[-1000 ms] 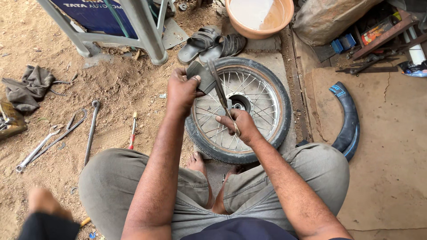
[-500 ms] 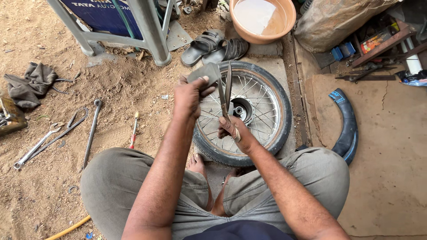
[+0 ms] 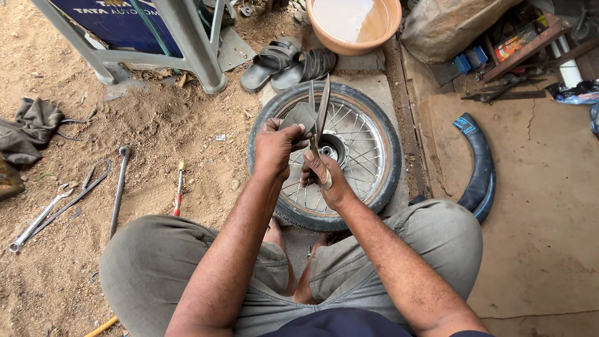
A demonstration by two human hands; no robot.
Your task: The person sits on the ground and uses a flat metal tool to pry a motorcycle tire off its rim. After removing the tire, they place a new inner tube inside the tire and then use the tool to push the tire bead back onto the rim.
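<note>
Far left: a grey rag [image 3: 28, 128] lies crumpled on the sandy ground [image 3: 156, 137]; below it, long tyre levers [image 3: 68, 200] and a spanner [image 3: 118, 187] lie loose in the dirt; a small red-handled screwdriver [image 3: 178, 190] lies near your left knee.

Top left: a grey metal stand [image 3: 187, 43] rises behind; a pair of dark sandals [image 3: 290, 59] sits just beyond the wheel.

Your left hand [image 3: 274, 150]: fingers curled closed, pinching a dark flat rubber piece [image 3: 299, 115] by its lower edge, raised over the wheel.

Rubber piece: it looks thin, light and floppy; you would do best to grip it close to the cut line, stretched taut, so it cannot fold away from the blades.

Your right hand [image 3: 327, 178]: closed around the handles of long scissors [image 3: 319, 118]; the blades point up and away from you, parted slightly at the rubber's edge; stiff steel, sharp, so keep hold low on the handles.

Centre: a spoked wheel [image 3: 340, 156] with its tyre on lies flat on the ground, directly beneath both hands.

Top centre: an orange basin [image 3: 387, 25] holds cloudy water.

Right: a black inner tube [image 3: 480, 165] curves across the concrete floor [image 3: 536, 237], well apart from the wheel; tools and clutter crowd the top right corner.
</note>
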